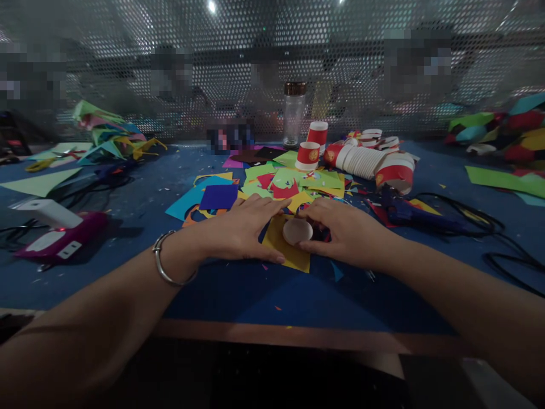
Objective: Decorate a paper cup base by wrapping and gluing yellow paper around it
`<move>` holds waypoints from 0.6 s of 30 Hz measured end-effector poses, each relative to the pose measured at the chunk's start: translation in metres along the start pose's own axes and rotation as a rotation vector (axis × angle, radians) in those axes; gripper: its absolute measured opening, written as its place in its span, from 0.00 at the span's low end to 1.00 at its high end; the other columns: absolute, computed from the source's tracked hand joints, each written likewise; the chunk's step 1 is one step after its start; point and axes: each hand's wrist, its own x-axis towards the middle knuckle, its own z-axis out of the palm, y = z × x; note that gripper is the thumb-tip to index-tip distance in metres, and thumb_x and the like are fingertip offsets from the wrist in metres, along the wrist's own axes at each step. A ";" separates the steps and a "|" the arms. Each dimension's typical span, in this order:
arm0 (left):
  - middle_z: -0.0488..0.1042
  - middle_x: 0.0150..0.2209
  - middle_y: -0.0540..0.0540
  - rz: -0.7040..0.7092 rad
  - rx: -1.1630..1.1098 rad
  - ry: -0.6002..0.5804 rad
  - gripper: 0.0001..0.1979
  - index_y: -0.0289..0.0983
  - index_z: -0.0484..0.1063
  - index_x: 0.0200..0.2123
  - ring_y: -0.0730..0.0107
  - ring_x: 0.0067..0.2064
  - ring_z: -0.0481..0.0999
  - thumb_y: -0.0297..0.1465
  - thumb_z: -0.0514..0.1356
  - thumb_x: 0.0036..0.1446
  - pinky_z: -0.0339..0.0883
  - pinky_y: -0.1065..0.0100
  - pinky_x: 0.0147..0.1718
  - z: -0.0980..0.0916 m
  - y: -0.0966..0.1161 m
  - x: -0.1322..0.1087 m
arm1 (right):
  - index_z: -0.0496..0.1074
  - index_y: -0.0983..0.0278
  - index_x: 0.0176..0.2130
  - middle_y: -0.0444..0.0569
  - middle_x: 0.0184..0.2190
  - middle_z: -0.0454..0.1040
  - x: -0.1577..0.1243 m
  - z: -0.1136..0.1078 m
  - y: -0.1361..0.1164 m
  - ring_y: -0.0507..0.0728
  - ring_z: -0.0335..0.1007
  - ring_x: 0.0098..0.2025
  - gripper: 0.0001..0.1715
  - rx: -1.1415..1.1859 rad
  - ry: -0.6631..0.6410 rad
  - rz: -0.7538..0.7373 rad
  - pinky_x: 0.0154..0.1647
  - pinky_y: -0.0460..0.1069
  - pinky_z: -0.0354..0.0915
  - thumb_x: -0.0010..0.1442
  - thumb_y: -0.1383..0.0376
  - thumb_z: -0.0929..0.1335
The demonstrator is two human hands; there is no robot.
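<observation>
In front of me a yellow sheet of paper [286,255] lies on the blue table. A round white piece [298,232], shaped like the base of a paper cup, is on top of it. My right hand [340,230] curls around the right side of this piece, thumb at its lower edge and fingers at its upper edge. On the left, my left hand [242,227] has its thumb and fingers apart, with the thumb over the yellow sheet's left edge. It grips nothing that I can see. A purple paper square [218,197] lies just behind that hand.
Paper scraps [276,182] and red-and-white paper cups [308,156] stand behind my hands, near a glass bottle [293,116]. A blue glue gun [409,213] with a black cable lies right. A magenta power strip [68,238] is left. Perforated metal [238,74] closes the back.
</observation>
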 end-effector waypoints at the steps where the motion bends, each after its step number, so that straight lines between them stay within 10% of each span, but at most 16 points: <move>1: 0.65 0.70 0.34 0.002 -0.006 0.005 0.50 0.41 0.58 0.72 0.39 0.71 0.61 0.53 0.70 0.52 0.49 0.45 0.69 0.000 0.000 0.000 | 0.77 0.65 0.50 0.57 0.45 0.79 0.001 0.000 0.001 0.66 0.75 0.49 0.22 0.003 0.004 0.004 0.49 0.58 0.69 0.62 0.53 0.73; 18: 0.69 0.64 0.34 -0.087 0.076 0.086 0.46 0.40 0.67 0.64 0.33 0.67 0.61 0.59 0.68 0.48 0.51 0.38 0.66 -0.002 -0.005 0.004 | 0.77 0.62 0.54 0.56 0.48 0.76 0.003 0.003 0.010 0.65 0.74 0.50 0.25 0.052 -0.013 0.001 0.48 0.57 0.69 0.63 0.52 0.72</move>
